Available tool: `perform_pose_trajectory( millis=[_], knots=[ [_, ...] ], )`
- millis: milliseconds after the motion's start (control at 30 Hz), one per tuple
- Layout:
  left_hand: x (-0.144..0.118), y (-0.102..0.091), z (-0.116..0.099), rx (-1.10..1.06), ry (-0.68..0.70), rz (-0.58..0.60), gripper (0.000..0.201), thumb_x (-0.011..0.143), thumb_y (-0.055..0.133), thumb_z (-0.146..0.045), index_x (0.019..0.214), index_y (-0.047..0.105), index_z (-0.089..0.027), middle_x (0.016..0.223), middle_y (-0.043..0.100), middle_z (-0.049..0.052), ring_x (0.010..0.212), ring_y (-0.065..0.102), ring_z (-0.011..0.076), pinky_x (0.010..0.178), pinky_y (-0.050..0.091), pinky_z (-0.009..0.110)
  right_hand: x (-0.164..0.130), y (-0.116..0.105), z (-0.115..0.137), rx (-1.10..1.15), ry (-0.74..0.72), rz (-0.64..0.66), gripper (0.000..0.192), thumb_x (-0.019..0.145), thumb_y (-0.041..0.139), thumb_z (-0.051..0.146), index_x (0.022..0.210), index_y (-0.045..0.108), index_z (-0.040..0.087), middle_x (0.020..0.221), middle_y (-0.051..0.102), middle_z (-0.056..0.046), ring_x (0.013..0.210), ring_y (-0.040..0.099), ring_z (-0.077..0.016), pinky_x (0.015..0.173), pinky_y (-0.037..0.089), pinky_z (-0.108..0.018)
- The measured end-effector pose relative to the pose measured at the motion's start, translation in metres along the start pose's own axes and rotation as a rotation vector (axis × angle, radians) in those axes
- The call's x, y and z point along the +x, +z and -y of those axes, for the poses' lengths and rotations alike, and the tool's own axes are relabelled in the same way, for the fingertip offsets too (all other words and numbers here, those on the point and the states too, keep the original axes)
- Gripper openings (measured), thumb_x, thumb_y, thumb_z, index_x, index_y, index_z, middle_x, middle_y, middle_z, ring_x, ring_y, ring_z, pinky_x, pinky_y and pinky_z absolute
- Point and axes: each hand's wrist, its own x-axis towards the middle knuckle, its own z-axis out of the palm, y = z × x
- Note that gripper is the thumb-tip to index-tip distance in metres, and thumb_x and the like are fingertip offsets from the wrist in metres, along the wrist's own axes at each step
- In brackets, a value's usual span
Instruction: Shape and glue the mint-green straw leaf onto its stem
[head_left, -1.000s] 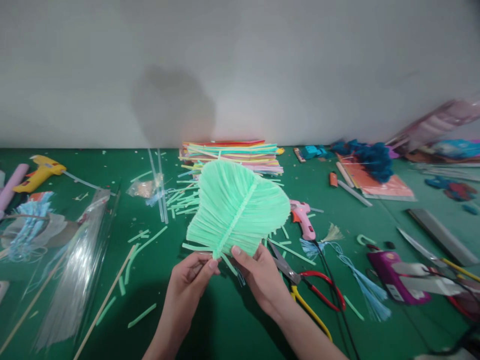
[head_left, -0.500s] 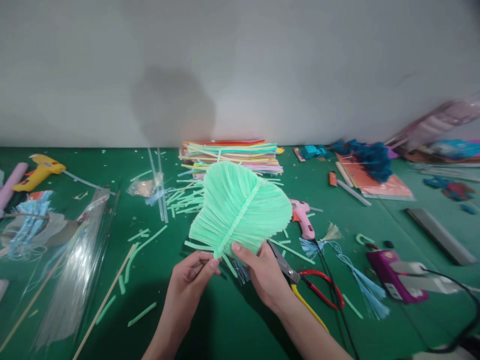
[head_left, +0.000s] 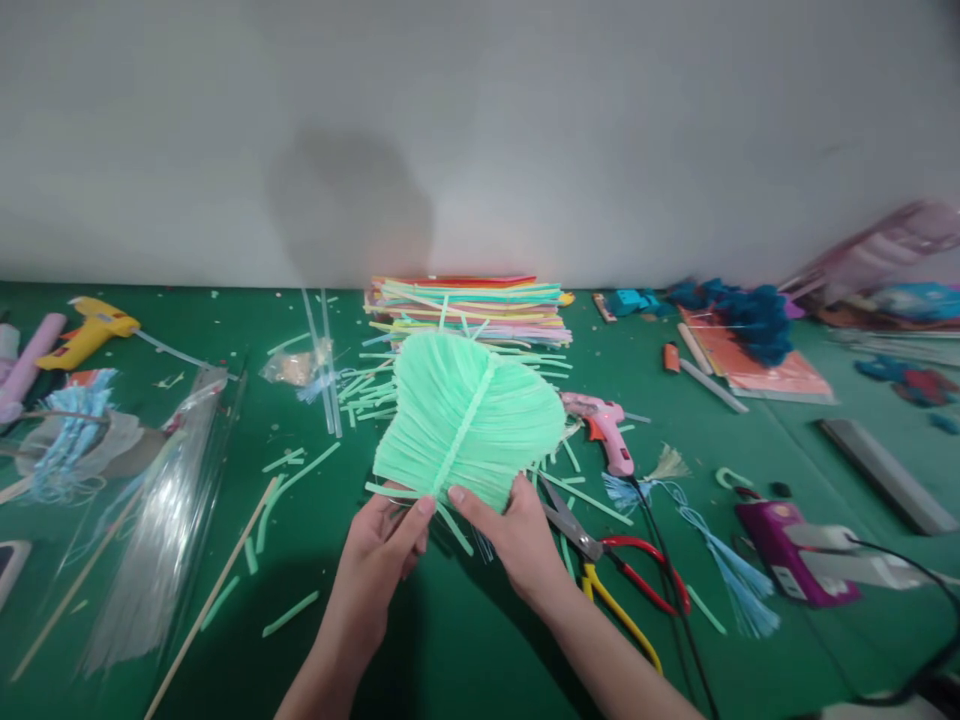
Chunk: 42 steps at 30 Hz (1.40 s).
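A mint-green leaf made of pipe cleaners (head_left: 480, 425), with a raised rib down its middle, is held up over the table between both hands. My left hand (head_left: 390, 545) pinches it at the narrow base, where loose pipe cleaner ends stick out. Along the lower right edge my right hand (head_left: 517, 530) grips it, thumb on the front and fingers behind. Just right of that hand lie scissors (head_left: 592, 550) with one red and one yellow handle. Behind the leaf, a pink glue gun (head_left: 609, 425) rests on the table, partly covered by it.
A stack of coloured pipe cleaners (head_left: 472, 310) lies by the wall, with green offcuts (head_left: 292, 612) scattered nearer. To the left are a yellow glue gun (head_left: 94, 330), a wooden stick (head_left: 217, 595) and clear-wrapped wires (head_left: 150, 540). A purple power strip (head_left: 787, 550) and blue tassels (head_left: 735, 580) lie right.
The leaf has tilted and shifted slightly left, uncovering more of the pink glue gun. Both hands keep their hold on it. The whole view has shifted a little.
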Motion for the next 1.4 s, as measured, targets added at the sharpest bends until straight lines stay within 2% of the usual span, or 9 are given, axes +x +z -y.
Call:
perform_pose_trajectory(
  millis=[167,367,767,900,1033,1233,1400],
  knots=[
    [0.002,-0.005,0.005,0.0,-0.032,-0.034,0.033,0.076,0.074,-0.046,0.075,0.058,-0.017,0.051,0.045,-0.007,0.045,0.033,0.0058,0.04,0.024,0.018,-0.003,0.002,-0.005,-0.005,0.033,0.03,0.038,0.075,0.078,0.035,0.107,0.067,0.018,0.111,0.075,-0.008,0.104,0.069,-0.0281,0.097,0.052,-0.045],
    [0.003,-0.005,0.008,0.0,-0.026,-0.017,0.035,0.078,0.074,-0.045,0.069,0.054,-0.018,0.051,0.043,-0.008,0.045,0.031,0.0048,0.041,0.023,0.018,-0.003,0.001,-0.007,-0.048,0.034,0.016,0.039,0.074,0.078,0.037,0.106,0.068,0.016,0.111,0.075,-0.01,0.104,0.069,-0.0295,0.098,0.05,-0.047],
    [0.002,-0.007,0.008,0.007,-0.019,0.006,0.032,0.08,0.072,-0.044,0.074,0.055,-0.018,0.053,0.046,-0.008,0.046,0.032,0.0048,0.041,0.022,0.018,-0.005,0.003,0.003,0.237,0.014,0.115,0.045,0.076,0.08,0.029,0.118,0.067,0.019,0.112,0.075,-0.007,0.106,0.068,-0.0273,0.099,0.05,-0.044],
    [0.001,-0.006,0.006,0.002,-0.022,0.005,0.032,0.08,0.072,-0.044,0.074,0.055,-0.018,0.054,0.047,-0.007,0.045,0.032,0.0045,0.04,0.022,0.018,-0.005,0.002,0.002,0.261,0.051,0.094,0.046,0.074,0.081,0.034,0.116,0.068,0.019,0.112,0.075,-0.008,0.107,0.067,-0.0292,0.098,0.05,-0.046],
    [-0.001,-0.006,0.006,-0.001,-0.023,0.001,0.031,0.08,0.072,-0.043,0.075,0.055,-0.018,0.054,0.047,-0.007,0.044,0.031,0.0043,0.039,0.021,0.017,-0.004,-0.002,-0.003,0.231,0.089,0.051,0.039,0.076,0.079,0.038,0.109,0.071,0.02,0.109,0.076,-0.007,0.107,0.067,-0.0293,0.096,0.051,-0.045],
    [0.001,-0.007,0.007,0.003,-0.019,0.005,0.031,0.08,0.072,-0.044,0.074,0.057,-0.017,0.053,0.046,-0.007,0.043,0.031,0.0038,0.038,0.021,0.017,-0.002,-0.002,0.0,0.265,0.058,0.132,0.042,0.076,0.08,0.035,0.114,0.07,0.022,0.116,0.074,-0.006,0.11,0.067,-0.0278,0.101,0.048,-0.043],
    [0.001,-0.005,0.006,0.001,-0.025,0.003,0.031,0.08,0.072,-0.044,0.077,0.057,-0.017,0.053,0.047,-0.007,0.043,0.03,0.004,0.039,0.021,0.017,-0.003,0.001,0.002,0.269,0.059,0.121,0.043,0.077,0.079,0.036,0.116,0.069,0.023,0.118,0.073,-0.006,0.113,0.065,-0.0275,0.104,0.046,-0.045]
  ],
)
